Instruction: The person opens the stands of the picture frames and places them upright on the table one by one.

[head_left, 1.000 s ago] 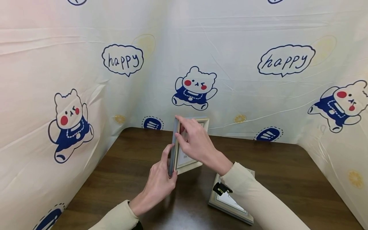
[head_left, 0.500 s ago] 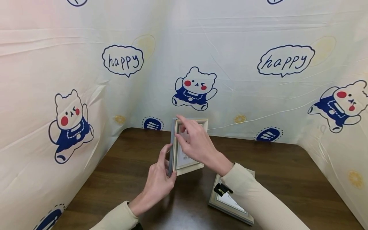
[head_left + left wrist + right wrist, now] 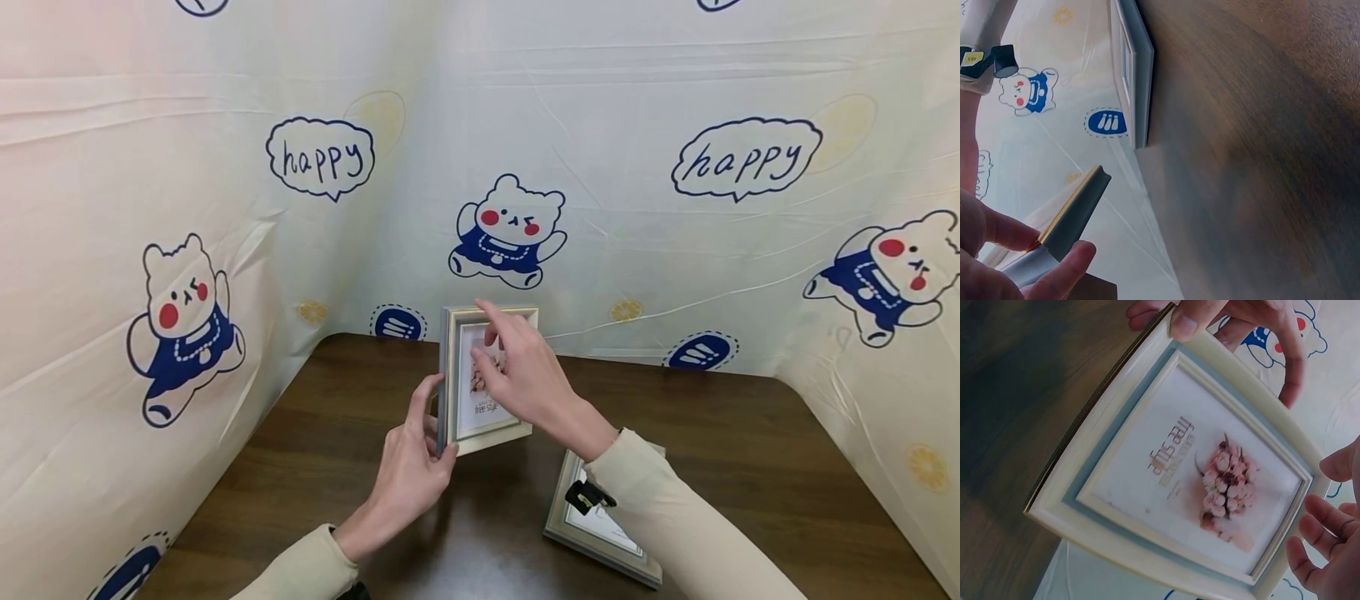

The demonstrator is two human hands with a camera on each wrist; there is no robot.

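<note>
A cream and blue-grey picture frame (image 3: 491,417) is held upright and tilted at the middle of the head view. My left hand (image 3: 408,467) grips it at the lower left corner. In the left wrist view, thumb and finger pinch the picture frame's corner (image 3: 1075,215). My right hand (image 3: 525,375) hovers across the upper front with loosely bent fingers; contact with the frame cannot be told. The right wrist view has the picture frame's front (image 3: 1129,450), with a pink bouquet print, and the right hand's fingertips (image 3: 1304,562) beside its edge.
A second picture frame (image 3: 558,525) lies face up on the dark wooden table (image 3: 750,467), partly under the right forearm. A white printed cloth (image 3: 622,250) hangs behind the table and along both sides.
The held picture frame has turned its front more toward the head camera and shifted slightly left. My right hand has drifted a little right, away from its left edge.
</note>
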